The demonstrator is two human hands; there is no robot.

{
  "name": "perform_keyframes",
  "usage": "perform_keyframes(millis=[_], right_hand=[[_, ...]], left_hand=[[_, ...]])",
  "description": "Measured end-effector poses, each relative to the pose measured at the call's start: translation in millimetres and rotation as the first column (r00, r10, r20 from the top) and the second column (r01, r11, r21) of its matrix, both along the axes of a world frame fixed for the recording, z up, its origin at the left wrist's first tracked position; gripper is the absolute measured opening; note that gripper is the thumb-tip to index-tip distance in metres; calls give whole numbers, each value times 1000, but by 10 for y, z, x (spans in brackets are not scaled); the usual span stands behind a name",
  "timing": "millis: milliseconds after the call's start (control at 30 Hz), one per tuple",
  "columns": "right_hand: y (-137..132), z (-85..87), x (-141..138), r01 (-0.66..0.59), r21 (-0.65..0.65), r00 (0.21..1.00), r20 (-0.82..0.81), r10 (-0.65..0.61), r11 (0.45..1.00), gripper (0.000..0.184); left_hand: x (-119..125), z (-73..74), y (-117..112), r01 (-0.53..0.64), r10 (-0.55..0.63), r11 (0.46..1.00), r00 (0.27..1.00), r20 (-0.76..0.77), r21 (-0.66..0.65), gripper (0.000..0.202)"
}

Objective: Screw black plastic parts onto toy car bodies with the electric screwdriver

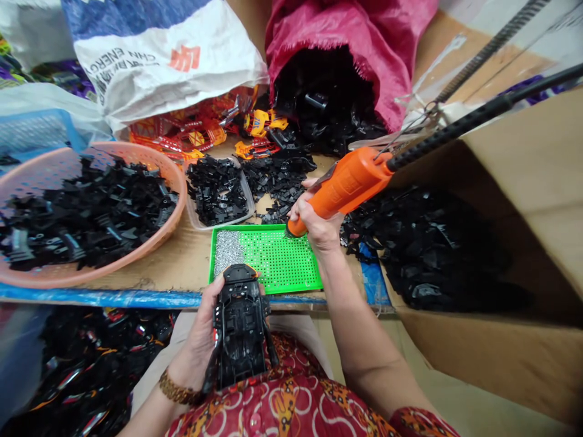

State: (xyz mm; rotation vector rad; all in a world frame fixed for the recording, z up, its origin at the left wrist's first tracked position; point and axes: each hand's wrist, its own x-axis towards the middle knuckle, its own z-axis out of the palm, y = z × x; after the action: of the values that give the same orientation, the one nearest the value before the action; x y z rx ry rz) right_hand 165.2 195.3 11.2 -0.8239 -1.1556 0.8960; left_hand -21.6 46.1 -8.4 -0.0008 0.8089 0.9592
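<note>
My left hand (203, 340) is closed around a black toy car chassis (240, 325), held underside up over my lap. My right hand (319, 227) grips an orange electric screwdriver (348, 182), its tip down on the far right corner of a green perforated tray (282, 258). A patch of small silver screws (226, 250) lies at the tray's left end. A black cable and a spring cord run from the screwdriver up to the right.
A pink basket (170, 176) of black plastic parts sits left. A clear tub (217, 193) of black parts stands behind the tray. A red sack (387, 54), a white bag (159, 60) with orange parts, and a cardboard box (523, 182) surround the bench.
</note>
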Motion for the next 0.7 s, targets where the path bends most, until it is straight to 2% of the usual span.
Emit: perform_keyframes(millis=[267, 400, 700], right_hand=[[-6, -22, 14, 25, -3, 999, 27, -25, 1000, 44], [6, -90, 18, 3, -4, 1000, 11, -3, 1000, 41], [88, -210, 25, 23, 44, 998, 60, -25, 999, 34]], left_hand=[[-17, -2, 1, 4, -4, 1000, 1000, -19, -10, 48], [-29, -15, 8, 27, -27, 1000, 1000, -9, -8, 51], [-13, -22, 0, -9, 8, 1000, 1000, -24, -9, 54]])
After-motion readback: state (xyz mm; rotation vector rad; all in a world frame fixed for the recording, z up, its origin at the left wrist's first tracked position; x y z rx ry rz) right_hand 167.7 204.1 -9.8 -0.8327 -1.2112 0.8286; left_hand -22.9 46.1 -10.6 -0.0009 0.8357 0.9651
